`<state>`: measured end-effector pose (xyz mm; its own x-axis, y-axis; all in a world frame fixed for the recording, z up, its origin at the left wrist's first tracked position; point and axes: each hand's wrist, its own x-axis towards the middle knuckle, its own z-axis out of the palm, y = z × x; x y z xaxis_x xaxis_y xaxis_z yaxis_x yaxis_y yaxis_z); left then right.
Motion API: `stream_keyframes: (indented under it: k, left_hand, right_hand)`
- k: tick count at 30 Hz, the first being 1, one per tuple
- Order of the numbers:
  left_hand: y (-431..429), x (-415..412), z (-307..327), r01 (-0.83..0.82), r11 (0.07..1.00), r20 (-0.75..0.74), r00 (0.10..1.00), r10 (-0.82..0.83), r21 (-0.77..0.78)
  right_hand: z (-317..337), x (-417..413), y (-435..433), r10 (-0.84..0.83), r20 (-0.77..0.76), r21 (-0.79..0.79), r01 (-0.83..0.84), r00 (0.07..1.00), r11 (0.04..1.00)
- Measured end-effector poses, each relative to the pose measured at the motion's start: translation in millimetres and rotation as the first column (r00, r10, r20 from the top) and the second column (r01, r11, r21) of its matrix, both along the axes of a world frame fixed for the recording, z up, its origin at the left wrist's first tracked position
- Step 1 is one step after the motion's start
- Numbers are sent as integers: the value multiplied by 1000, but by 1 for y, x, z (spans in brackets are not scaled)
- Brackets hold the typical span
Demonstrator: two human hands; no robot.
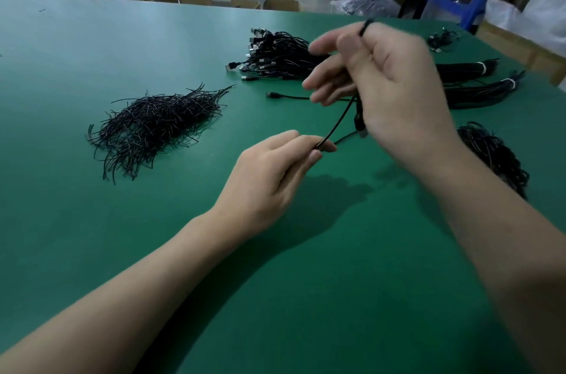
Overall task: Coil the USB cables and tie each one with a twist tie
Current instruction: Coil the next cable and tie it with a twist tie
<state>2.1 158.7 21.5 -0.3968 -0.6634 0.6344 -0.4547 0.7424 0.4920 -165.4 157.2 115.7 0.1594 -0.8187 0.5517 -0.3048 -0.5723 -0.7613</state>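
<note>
A black USB cable (337,124) stretches between both hands above the green table (122,235). My left hand (272,180) pinches the cable near its lower end between thumb and forefinger. My right hand (386,88), raised and blurred, holds the cable looped over its fingers, with a bend sticking out above the forefinger and a plug hanging below the palm. A heap of black twist ties (153,125) lies to the left. A pile of loose USB cables (275,55) lies behind the hands.
Two bound bundles of cables (477,79) lie at the right, partly behind my right hand. A dark heap of coiled cables (496,156) sits by my right forearm. A small cable tangle (444,39) lies near the far right edge. Cardboard boxes and blue shelving stand beyond the table.
</note>
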Motion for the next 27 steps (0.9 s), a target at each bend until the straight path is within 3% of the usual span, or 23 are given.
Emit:
stream_keyframes:
  k: [2,5,7,8,12,15,19,23,25,27]
  left_hand:
    - [1,1,1,-32,997,12,999,33,-70]
    - [0,3,2,-90,979,-1,996,92,-183]
    - [-2,6,3,-135,965,-45,991,128,-225]
    - [-4,8,4,-142,966,-68,989,130,-216]
    - [-6,11,7,-76,992,-144,988,61,-98]
    - [-6,10,9,-30,998,-183,983,19,-59]
    - [-7,11,10,92,992,-221,973,-71,88]
    - [-8,10,8,233,945,-330,932,-149,229]
    - [-8,8,5,234,938,-356,925,-134,254]
    - [-6,4,2,231,935,-335,932,-134,270]
  right_hand:
    - [-10,1,-2,-87,-203,-55,77,975,996]
    - [-26,-3,-4,-165,-534,-109,125,829,986]
    - [-36,-9,-4,-130,-645,-69,112,753,991]
    - [-41,-13,-2,-95,-642,-23,105,761,994]
    - [-58,-19,11,109,-372,286,2,922,958]
    - [-63,-20,16,329,-212,502,-186,920,845]
    - [-66,-29,26,468,15,640,-368,884,674]
    - [-66,-31,35,470,351,642,-574,810,508]
    - [-63,-26,37,460,527,556,-699,715,449]
    - [-55,-21,38,424,667,434,-782,613,448]
